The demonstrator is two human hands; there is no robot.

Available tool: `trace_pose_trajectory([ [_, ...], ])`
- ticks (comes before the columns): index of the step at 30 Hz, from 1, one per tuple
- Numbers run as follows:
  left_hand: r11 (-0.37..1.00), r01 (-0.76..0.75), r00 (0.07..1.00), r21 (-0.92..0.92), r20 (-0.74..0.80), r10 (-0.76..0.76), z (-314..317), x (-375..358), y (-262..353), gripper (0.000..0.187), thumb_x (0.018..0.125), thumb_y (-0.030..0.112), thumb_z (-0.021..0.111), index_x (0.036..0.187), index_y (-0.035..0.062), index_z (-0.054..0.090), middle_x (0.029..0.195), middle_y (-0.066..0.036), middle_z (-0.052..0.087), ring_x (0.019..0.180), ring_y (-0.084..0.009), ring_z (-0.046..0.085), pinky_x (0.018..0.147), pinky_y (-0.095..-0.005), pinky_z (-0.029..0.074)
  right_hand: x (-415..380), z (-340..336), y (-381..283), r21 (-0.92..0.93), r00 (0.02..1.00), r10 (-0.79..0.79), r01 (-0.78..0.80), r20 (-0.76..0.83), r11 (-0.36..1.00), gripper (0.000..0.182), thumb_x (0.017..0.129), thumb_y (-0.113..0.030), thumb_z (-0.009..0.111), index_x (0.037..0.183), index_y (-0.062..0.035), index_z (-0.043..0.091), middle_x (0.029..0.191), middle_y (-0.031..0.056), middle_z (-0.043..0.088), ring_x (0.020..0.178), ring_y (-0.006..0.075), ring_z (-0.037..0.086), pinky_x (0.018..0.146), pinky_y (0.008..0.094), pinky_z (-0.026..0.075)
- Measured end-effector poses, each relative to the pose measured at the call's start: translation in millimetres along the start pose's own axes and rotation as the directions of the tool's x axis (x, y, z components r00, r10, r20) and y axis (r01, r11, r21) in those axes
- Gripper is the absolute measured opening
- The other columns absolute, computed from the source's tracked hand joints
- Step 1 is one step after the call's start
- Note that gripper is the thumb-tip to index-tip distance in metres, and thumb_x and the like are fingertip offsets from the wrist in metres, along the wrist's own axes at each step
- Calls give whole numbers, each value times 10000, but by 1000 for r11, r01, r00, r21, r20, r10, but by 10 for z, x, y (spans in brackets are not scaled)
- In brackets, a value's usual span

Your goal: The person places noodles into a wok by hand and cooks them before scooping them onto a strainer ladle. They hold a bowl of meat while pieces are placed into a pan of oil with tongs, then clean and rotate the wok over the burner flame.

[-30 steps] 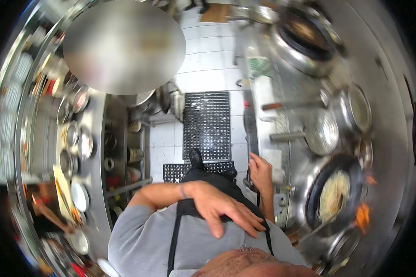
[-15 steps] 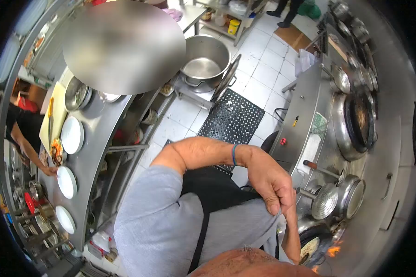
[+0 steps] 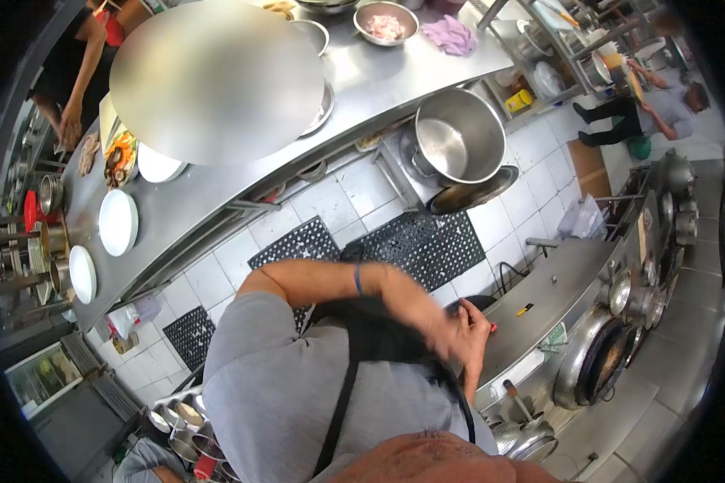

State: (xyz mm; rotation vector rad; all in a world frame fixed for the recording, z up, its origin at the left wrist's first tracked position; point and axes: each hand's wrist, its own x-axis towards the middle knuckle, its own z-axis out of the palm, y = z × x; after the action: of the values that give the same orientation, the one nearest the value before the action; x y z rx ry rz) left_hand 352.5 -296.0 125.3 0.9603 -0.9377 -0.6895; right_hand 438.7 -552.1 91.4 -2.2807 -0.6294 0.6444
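My left hand (image 3: pixel 441 332), with a blue band on its wrist, is smeared by motion in front of my black apron (image 3: pixel 391 334). It reaches across my body to my right hand (image 3: pixel 477 326), and the two meet or overlap. The fingers of my right hand are bent and drawn together. A small dark patch shows at their tips, and I cannot make out whether they hold anything. Beyond the hands runs the steel stove front (image 3: pixel 532 294). My grey shirt (image 3: pixel 282 394) fills the lower middle.
Left, a steel counter (image 3: pixel 242 173) bears white plates (image 3: pixel 118 222), food and a bowl of pale meat (image 3: pixel 386 24). A large pot (image 3: pixel 459 137) stands beyond the black floor mat (image 3: pixel 423 245). A wok (image 3: pixel 600 354) sits on the stove at right. Other people are at upper left, upper right and lower left.
My left hand has let go of the grey shirt cloth and moved outward from my chest. My right hand has come up into view beside it. The view has turned, showing more counter.
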Motion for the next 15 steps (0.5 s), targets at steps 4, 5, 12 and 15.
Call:
trace_pose_trajectory([
  [4, 998, 22, 412, 60, -910, 46, -1234, -945, 626, 292, 991, 194, 543, 1208, 20, 631, 1161, -127, 684, 1078, -225, 665, 904, -343, 549, 178, 11, 323, -105, 999, 32, -36, -39, 994, 262, 954, -108, 597, 1139, 52, 690, 1062, 234, 719, 960, 289, 711, 860, 368, 527],
  [5, 771, 398, 264, 498, -867, 423, -1873, -1389, 424, 249, 959, 166, 587, 1149, 14, 638, 1069, -118, 694, 945, -215, 687, 832, -316, 567, 161, 9, 393, -91, 997, 52, -57, -53, 994, 262, 955, -109, 595, 1140, 50, 690, 1062, 234, 719, 973, 295, 712, 864, 371, 526],
  [12, 801, -543, -494, 253, -867, -61, -3850, -3215, 622, 523, 982, 167, 514, 1446, 23, 319, 1380, -266, 468, 1063, -517, 610, 788, -616, 582, -3, -6, 736, 99, 961, 264, -256, -80, 961, 271, 959, -114, 584, 1166, 26, 690, 841, 152, 727, 743, 161, 680, 716, 316, 533],
  [15, 894, -366, -739, 260, -665, -109, -3858, -3072, 842, 375, 959, 9, 499, 1329, -46, 482, 1241, -257, 580, 977, -453, 665, 747, -561, 634, -38, -40, 1069, 186, 945, 317, -298, -80, 936, 279, 963, -116, 581, 1182, 20, 686, 822, 127, 722, 727, 141, 668, 701, 304, 531],
])
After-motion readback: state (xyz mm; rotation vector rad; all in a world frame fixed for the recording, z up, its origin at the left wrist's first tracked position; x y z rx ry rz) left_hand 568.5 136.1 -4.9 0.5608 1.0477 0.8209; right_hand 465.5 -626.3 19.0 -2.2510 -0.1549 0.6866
